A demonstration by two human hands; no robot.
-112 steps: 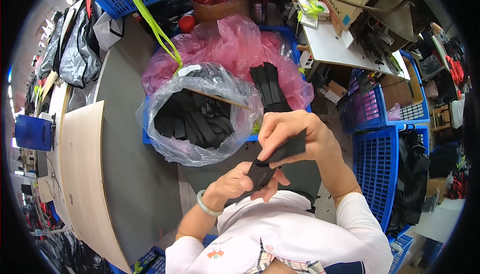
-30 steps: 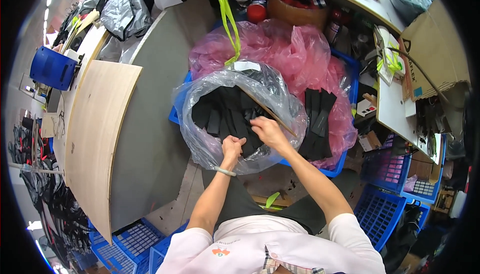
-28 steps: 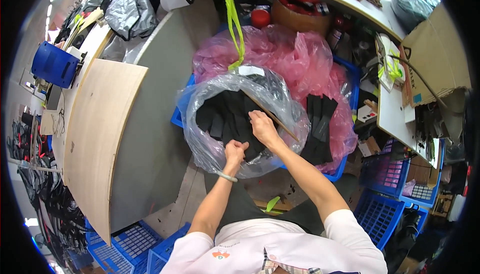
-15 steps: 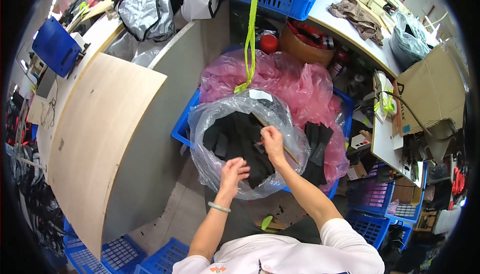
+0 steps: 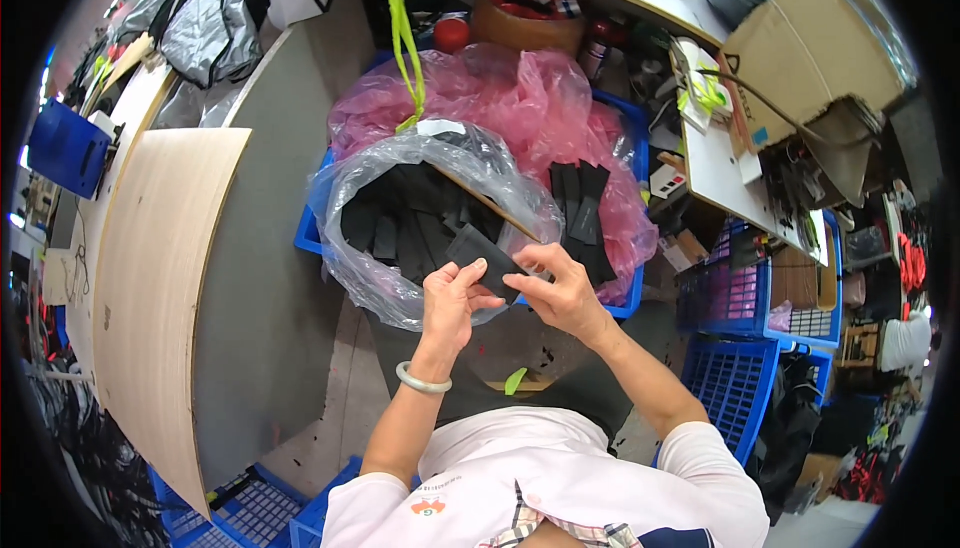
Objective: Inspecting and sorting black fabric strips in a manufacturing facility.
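Observation:
A small black fabric piece is stretched between my hands over the near side of a clear plastic bag. My left hand pinches its left part between thumb and fingers. At its right edge, my right hand has its thumb and forefinger closed on the cloth. Many similar black pieces lie in the open bag. A thin brown stick slants across the bag's far right part, its near end close to my right hand. More black strips lie to the right on pink plastic sheeting.
The bag and sheeting sit in a blue crate. A yellow-green strap hangs over it. On the left stands a grey partition with a wooden board. Blue crates stand at right, below a white tabletop.
Both hands have come together nearer my body, and a black piece is now held between them, lifted above the heap. The whole view has shifted, so the bag appears further left and higher.

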